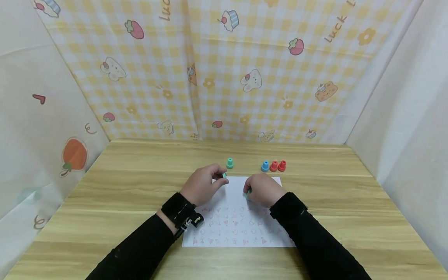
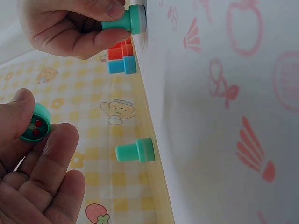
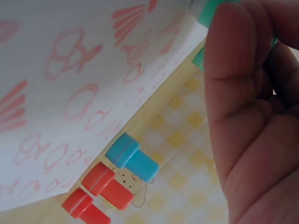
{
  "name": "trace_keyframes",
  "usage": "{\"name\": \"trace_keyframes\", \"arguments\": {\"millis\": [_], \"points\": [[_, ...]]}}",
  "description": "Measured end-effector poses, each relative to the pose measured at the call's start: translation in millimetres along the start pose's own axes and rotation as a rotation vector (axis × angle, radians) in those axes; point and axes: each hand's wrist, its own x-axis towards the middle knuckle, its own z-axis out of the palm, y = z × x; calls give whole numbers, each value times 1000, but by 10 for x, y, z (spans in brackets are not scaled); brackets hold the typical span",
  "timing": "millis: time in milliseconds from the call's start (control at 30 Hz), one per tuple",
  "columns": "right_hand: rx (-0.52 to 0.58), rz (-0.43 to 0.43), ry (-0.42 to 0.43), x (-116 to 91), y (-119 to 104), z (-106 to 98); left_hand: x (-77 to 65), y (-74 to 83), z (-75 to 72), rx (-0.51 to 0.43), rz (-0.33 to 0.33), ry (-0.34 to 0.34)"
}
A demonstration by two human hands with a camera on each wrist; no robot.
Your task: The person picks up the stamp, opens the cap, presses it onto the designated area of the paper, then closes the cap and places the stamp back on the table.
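My left hand pinches a small green stamp cap between thumb and fingers, above the paper's upper left. Inside the cap's round opening a red cherry picture shows. My right hand grips a green toy stamp by its narrow handle, its pale end down against the white paper. The stamp is mostly hidden by the fingers in the head view. Rows of pink-red prints, among them shuttlecock and apple shapes, cover the lower part of the sheet.
Behind the paper a capped green stamp stands upright. Further right a blue stamp and two red stamps stand in a row. The wooden table meets a yellow checked cloth at the back, with white cloth at both sides.
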Motion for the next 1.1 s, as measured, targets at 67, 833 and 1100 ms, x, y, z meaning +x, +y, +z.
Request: {"name": "trace_keyframes", "arguments": {"millis": [67, 833, 1100], "points": [[-18, 3, 6, 6, -8, 10, 0, 3, -3, 0, 7, 2], [-60, 23, 14, 20, -21, 78, -13, 21, -4, -3, 0, -3], [73, 4, 55, -15, 43, -26, -10, 6, -9, -5, 10, -13]]}}
